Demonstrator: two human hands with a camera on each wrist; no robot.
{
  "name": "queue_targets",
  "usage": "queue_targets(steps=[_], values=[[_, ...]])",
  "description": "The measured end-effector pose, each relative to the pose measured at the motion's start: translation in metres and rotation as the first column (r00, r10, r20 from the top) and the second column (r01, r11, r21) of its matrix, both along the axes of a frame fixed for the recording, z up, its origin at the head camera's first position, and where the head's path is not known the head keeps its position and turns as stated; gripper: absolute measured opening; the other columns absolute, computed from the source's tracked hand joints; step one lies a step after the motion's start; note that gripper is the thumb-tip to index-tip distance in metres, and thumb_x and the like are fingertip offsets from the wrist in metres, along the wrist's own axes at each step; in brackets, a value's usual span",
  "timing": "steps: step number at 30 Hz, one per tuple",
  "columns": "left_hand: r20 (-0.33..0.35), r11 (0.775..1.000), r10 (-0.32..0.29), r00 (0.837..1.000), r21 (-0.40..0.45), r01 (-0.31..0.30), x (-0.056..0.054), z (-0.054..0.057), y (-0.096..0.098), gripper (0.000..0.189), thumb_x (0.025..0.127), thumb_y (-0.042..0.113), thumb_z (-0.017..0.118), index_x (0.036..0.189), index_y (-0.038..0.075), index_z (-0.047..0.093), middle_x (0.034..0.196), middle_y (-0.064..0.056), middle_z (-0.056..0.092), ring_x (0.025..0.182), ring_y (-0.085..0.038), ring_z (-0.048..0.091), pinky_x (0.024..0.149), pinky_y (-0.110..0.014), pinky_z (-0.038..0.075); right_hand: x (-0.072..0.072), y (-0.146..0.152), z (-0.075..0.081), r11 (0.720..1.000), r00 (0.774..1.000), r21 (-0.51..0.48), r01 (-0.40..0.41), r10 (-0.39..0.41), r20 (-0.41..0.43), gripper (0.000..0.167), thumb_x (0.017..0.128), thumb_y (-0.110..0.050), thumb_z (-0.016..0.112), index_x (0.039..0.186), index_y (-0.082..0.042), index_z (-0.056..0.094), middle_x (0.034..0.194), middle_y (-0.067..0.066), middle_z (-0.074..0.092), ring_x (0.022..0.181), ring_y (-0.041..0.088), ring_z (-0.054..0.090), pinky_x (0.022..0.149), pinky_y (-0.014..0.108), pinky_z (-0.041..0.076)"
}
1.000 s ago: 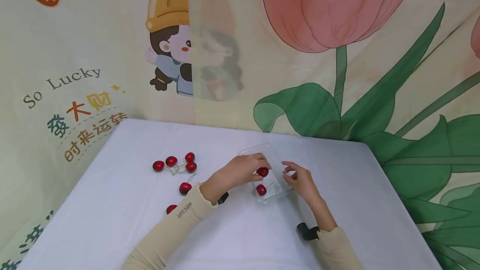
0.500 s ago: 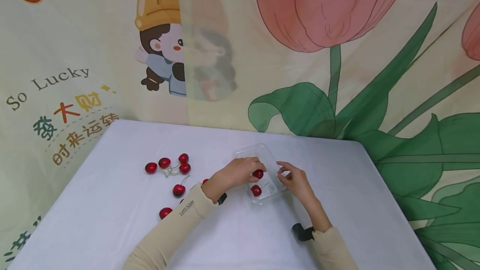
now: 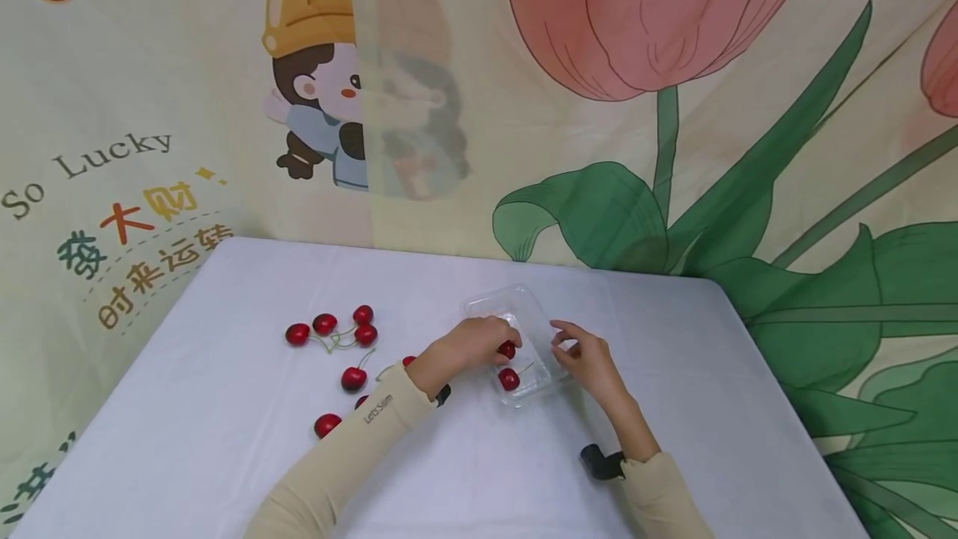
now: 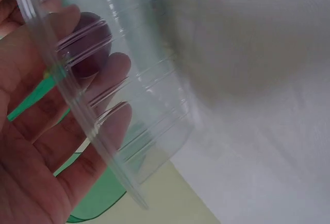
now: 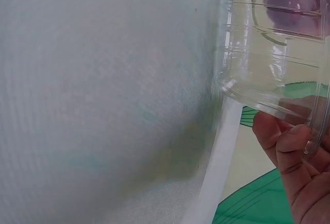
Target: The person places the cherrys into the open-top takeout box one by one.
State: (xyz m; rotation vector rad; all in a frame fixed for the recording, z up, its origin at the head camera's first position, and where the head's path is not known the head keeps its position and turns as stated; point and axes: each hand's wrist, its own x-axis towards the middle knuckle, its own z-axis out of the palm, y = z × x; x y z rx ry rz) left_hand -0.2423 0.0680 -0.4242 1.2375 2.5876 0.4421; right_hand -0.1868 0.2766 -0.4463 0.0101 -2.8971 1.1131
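In the head view my left hand (image 3: 475, 341) reaches into a clear plastic box (image 3: 535, 385), pinching a red cherry (image 3: 508, 350) low inside it. Through the box wall in the left wrist view, that cherry (image 4: 88, 46) shows between the thumb and a finger. Another cherry (image 3: 509, 379) with a stem lies in the box nearer the person. At the box's right side is my right hand (image 3: 591, 360); the right wrist view shows its thumb and fingers (image 5: 291, 154) pinching the rim at a corner. The left hand partly covers the pinched cherry from above.
Left of the box, several loose cherries (image 3: 324, 323) lie on the white table (image 3: 247, 373), some with stems tangled together. One cherry (image 3: 327, 425) lies beside the left sleeve (image 3: 359, 439), which partly hides others. A printed cloth (image 3: 434, 223) hangs behind the table.
The left hand has lowered slightly, bringing the pinched cherry deeper into the box. The right hand stays at the box rim. The head view has shifted a little to the right.
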Motion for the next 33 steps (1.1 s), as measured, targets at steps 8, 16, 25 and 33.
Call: queue_targets(steps=[8,16,25,33], values=[[0.002,0.999,0.022,1.000,-0.041,-0.022,-0.0006,-0.0059,0.0035,0.029,0.087,0.020,0.074,0.115,0.012,0.072,0.106,-0.001,0.070,0.090,-0.013,0.060,0.083,-0.026,0.052,0.0007,-0.0004,0.0003,1.000,1.000,-0.002,-0.007,0.007,-0.014,0.042,0.088,0.002,0.068,0.129,-0.001,0.059,0.100,0.012,0.068,0.071,0.017,0.060,0.064,0.029,0.055],[0.072,0.995,0.054,0.996,-0.083,-0.047,0.0023,-0.0013,0.0039,0.026,0.091,0.018,0.070,0.116,0.010,0.071,0.101,-0.002,0.069,0.085,-0.013,0.056,0.084,-0.026,0.050,0.0014,0.0004,-0.0011,1.000,0.998,-0.013,-0.025,0.024,-0.050,0.041,0.087,0.004,0.069,0.127,0.001,0.060,0.097,0.013,0.068,0.069,0.018,0.061,0.059,0.024,0.052],[0.106,0.993,0.073,0.992,-0.101,-0.063,0.0034,0.0032,0.0030,0.026,0.091,0.017,0.069,0.116,0.010,0.070,0.099,-0.001,0.068,0.084,-0.012,0.056,0.082,-0.025,0.050,0.0008,-0.0022,-0.0006,1.000,0.999,-0.014,-0.024,0.023,-0.036,0.042,0.087,0.003,0.068,0.128,0.000,0.060,0.098,0.013,0.068,0.070,0.018,0.062,0.060,0.025,0.053],[0.092,0.992,0.065,0.994,-0.110,-0.055,0.0011,-0.0002,0.0049,0.040,0.094,0.028,0.066,0.131,0.014,0.061,0.120,-0.005,0.066,0.103,-0.016,0.060,0.094,-0.032,0.051,0.0010,-0.0012,-0.0010,1.000,0.999,-0.014,-0.025,0.025,-0.034,0.041,0.088,0.003,0.068,0.128,0.000,0.060,0.098,0.013,0.068,0.071,0.018,0.062,0.060,0.027,0.054]])
